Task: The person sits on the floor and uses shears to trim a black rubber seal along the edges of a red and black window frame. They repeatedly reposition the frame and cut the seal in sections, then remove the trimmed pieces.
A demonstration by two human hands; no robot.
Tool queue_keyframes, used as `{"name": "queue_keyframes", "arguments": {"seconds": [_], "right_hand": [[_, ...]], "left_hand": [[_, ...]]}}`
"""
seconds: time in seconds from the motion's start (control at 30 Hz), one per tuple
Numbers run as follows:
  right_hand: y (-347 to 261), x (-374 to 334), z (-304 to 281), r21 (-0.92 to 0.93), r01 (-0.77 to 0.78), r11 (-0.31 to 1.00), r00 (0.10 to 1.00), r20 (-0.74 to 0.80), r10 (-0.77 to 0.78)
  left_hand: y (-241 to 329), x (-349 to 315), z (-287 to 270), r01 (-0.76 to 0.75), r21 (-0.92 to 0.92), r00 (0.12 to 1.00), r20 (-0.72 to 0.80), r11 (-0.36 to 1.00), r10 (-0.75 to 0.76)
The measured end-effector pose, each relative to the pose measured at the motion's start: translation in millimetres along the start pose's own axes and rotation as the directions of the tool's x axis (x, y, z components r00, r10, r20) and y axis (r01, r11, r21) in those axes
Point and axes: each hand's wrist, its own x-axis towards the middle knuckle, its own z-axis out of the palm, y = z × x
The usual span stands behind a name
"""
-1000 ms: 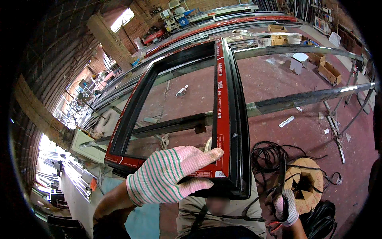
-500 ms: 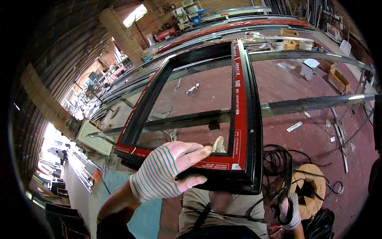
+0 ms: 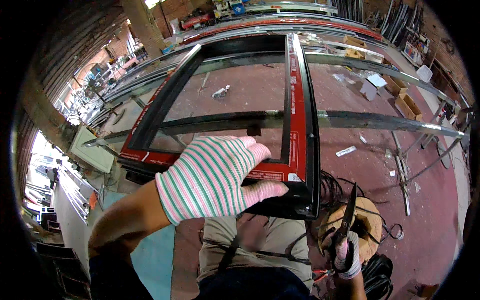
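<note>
A black rectangular window frame [image 3: 311, 135], its upper faces covered in red protective film [image 3: 299, 125], stretches ahead of the left hand [image 3: 215, 177] and appears to lie across long metal bars [image 3: 395, 125]. The left hand, in a striped knit glove, clasps the near rail: fingers over the inner edge, thumb along the outer side. Lower and to its right, the gloved right hand [image 3: 347, 257] is closed around the handles of scissors [image 3: 349, 212], whose blades point up and away from it.

The frame looks like metal profile, so it should be stiff and fairly weighty for its open shape, awkward rather than fragile. The film is probably smooth and a little slippery, and the finish beneath could scratch. A rail offers the surest hold, wrapped from inner to outer edge; two opposite rails would balance it best if lifted.

Just beyond the right hand sits a cardboard spool [image 3: 371, 206], with loops of black strip [image 3: 330, 186] near it; the strip looks soft and springy.
</note>
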Motion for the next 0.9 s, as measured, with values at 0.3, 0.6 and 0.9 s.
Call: {"name": "queue_keyframes", "arguments": {"seconds": [0.3, 0.6, 0.9], "right_hand": [[-23, -10, 20, 0.083, 0.022, 0.996, 0.967, -0.256, 0.0], [-6, -16, 16, 0.247, -0.012, 0.969, 0.978, -0.201, 0.063], [0, -24, 15, 0.1, 0.018, 0.995, 0.965, -0.263, 0.009]], "left_hand": [[-2, 16, 9, -0.045, -0.002, 0.997, 0.056, 0.999, 0.046], [-14, -19, 5, -0.061, -0.073, 0.998, -0.026, 0.995, 0.059], [-27, -22, 4, -0.122, -0.138, 0.993, -0.015, 0.983, 0.121]]}}
